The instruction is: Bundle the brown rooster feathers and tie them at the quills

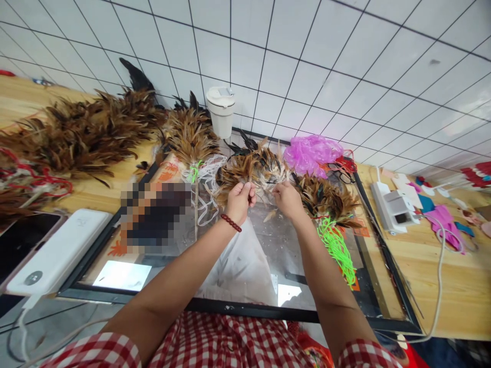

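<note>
My left hand (pixel 240 202) is closed, thumb against curled fingers, at the front edge of a pile of brown and black feathers (pixel 240 168). My right hand (pixel 287 198) pinches beside the pale quill ends of these feathers. Whatever is between the fingers of either hand is too small to make out. A loose pale feather (pixel 270 215) shows just below my right hand. To the right lies another feather clump (pixel 326 197), next to bright green cord (pixel 337 250). A feather bundle on a stick (pixel 192 135), tied with green string, rests left of my hands.
A black-framed glass panel (pixel 253 311) lies on the wooden table (pixel 456 301). At the back stand a white cup (pixel 221 112) and pink plastic strips (pixel 312 153). A large feather heap (pixel 88 130) and white power bank (pixel 63 250) are left; a power strip (pixel 391 207) is right.
</note>
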Tool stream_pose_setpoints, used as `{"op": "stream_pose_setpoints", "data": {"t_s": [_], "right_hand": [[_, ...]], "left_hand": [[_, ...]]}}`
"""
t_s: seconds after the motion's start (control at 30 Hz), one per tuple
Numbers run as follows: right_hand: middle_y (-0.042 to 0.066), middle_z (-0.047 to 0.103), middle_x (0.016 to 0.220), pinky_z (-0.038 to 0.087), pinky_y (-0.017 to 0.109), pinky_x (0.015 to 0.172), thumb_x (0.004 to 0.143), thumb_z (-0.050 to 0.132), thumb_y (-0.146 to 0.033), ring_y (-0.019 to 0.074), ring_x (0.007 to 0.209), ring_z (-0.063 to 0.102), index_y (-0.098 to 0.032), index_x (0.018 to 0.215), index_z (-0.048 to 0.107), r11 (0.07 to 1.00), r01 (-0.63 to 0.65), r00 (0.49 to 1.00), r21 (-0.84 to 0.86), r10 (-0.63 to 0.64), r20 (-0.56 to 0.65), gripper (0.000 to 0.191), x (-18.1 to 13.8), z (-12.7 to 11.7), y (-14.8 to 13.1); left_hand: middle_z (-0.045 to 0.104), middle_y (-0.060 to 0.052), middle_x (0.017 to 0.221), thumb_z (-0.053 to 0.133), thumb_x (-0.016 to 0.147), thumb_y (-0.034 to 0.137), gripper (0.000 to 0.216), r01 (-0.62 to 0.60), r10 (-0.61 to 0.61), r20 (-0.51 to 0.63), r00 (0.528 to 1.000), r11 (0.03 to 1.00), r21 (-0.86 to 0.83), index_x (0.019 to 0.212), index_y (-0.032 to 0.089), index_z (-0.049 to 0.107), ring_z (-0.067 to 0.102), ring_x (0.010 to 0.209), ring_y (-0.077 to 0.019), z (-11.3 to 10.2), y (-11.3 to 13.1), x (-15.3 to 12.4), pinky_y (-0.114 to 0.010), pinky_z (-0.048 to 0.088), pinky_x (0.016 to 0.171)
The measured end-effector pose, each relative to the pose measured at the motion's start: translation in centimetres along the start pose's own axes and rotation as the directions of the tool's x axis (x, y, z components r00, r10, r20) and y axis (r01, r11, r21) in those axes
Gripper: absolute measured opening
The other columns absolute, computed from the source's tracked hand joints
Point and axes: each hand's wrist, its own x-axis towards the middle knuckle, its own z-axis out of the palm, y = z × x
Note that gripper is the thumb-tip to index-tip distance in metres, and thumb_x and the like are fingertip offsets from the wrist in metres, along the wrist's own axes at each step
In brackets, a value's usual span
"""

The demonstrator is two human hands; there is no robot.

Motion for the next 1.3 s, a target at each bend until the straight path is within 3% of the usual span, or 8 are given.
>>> {"op": "stream_pose_setpoints", "data": {"t_s": [0.1, 0.23, 0.3, 0.5, 0.67, 0.9, 1.1, 1.3], "right_hand": [[0.003, 0.060, 0.067, 0.044, 0.030, 0.066, 0.077, 0.059, -0.026, 0.0159, 0.065, 0.056, -0.019, 0.071, 0.063, 0.926, -0.159, 0.987, 0.342, 0.142, 0.074, 0.010, 0.2, -1.1, -0.5], [-0.001, 0.060, 0.060, 0.045, 0.025, 0.057, 0.061, 0.075, -0.039, 0.0109, 0.055, 0.054, -0.018, 0.074, 0.062, 0.514, -0.324, 0.946, 0.794, 0.192, 0.262, 0.028, 0.1, -2.1, -2.0], [-0.002, 0.061, 0.061, 0.047, 0.025, 0.058, 0.054, 0.080, -0.039, 0.0106, 0.056, 0.056, -0.018, 0.075, 0.062, 0.422, -0.295, 0.954, 0.857, 0.175, 0.243, 0.035, 0.0, -2.0, -2.8], [-0.003, 0.060, 0.063, 0.049, 0.026, 0.060, 0.060, 0.076, -0.038, 0.0111, 0.058, 0.057, -0.020, 0.075, 0.056, 0.495, -0.094, 0.987, 0.864, 0.159, 0.016, 0.031, -0.1, -0.4, -4.2], [-0.002, 0.059, 0.067, 0.046, 0.025, 0.058, 0.063, 0.073, -0.038, 0.0109, 0.059, 0.054, -0.020, 0.075, 0.055, 0.561, -0.030, 0.987, 0.828, 0.148, -0.064, 0.028, -0.2, 0.5, -4.4], [-0.004, 0.055, 0.064, 0.042, 0.024, 0.056, 0.064, 0.070, -0.032, 0.0096, 0.057, 0.050, -0.020, 0.073, 0.055, 0.572, -0.029, 0.993, 0.820, 0.110, -0.041, 0.022, -0.5, 1.2, -4.6], [-0.004, 0.054, 0.067, 0.042, 0.023, 0.057, 0.064, 0.067, -0.031, 0.0091, 0.057, 0.048, -0.020, 0.075, 0.053, 0.584, -0.029, 0.996, 0.811, 0.081, -0.023, 0.020, -0.4, 1.4, -4.4], [-0.003, 0.057, 0.068, 0.043, 0.023, 0.057, 0.061, 0.071, -0.029, 0.0097, 0.059, 0.052, -0.020, 0.078, 0.053, 0.582, -0.069, 0.997, 0.810, 0.058, 0.043, 0.026, -0.5, 0.4, -4.4]], "left_hand": [[0.045, 0.006, 0.053, 0.061, 0.082, 0.031, 0.021, -0.014, 0.014, -0.023, 1.000, 1.000, -0.009, 0.071, 0.015, 0.052, 0.043, 0.039, -0.0043, 0.0, -0.1, 0.0, -0.016, 0.026, 0.035], [0.053, 0.003, 0.056, 0.063, 0.080, 0.031, 0.021, 0.021, -0.019, -0.045, 0.999, 0.999, 0.031, 0.072, 0.014, 0.054, 0.052, 0.043, -0.0067, 0.2, -0.1, -0.2, -0.018, 0.037, 0.041], [0.059, 0.000, 0.060, 0.064, 0.080, 0.031, 0.021, 0.083, -0.081, -0.032, 0.996, 0.995, 0.056, 0.073, 0.013, 0.055, 0.057, 0.047, -0.0085, 0.3, 0.0, -0.4, -0.020, 0.043, 0.046], [0.066, -0.006, 0.065, 0.059, 0.083, 0.025, 0.016, 0.201, -0.203, 0.015, 0.979, 0.975, 0.099, 0.076, 0.011, 0.057, 0.061, 0.050, -0.0115, 0.5, 0.4, -0.8, -0.021, 0.045, 0.046], [0.065, -0.005, 0.063, 0.061, 0.082, 0.025, 0.015, 0.220, -0.225, 0.032, 0.974, 0.969, 0.110, 0.079, 0.011, 0.058, 0.059, 0.047, -0.0104, 0.5, 0.5, -0.8, -0.020, 0.044, 0.044], [0.060, -0.001, 0.060, 0.063, 0.080, 0.026, 0.017, 0.176, -0.179, 0.024, 0.984, 0.979, 0.099, 0.073, 0.012, 0.056, 0.055, 0.046, -0.0088, 0.2, -0.1, -0.5, -0.020, 0.043, 0.045], [0.065, -0.001, 0.074, 0.065, 0.076, 0.023, 0.016, -0.041, 0.040, -0.059, 0.997, 0.999, -0.004, 0.065, 0.013, 0.059, 0.061, 0.072, -0.0086, 0.2, -0.6, 0.0, -0.022, 0.049, 0.073], [0.064, 0.000, 0.066, 0.072, 0.070, 0.020, 0.014, 0.027, -0.029, -0.023, 0.999, 0.997, -0.078, 0.065, 0.012, 0.062, 0.060, 0.067, -0.0084, 0.3, -0.1, -0.2, -0.023, 0.048, 0.075]]}}
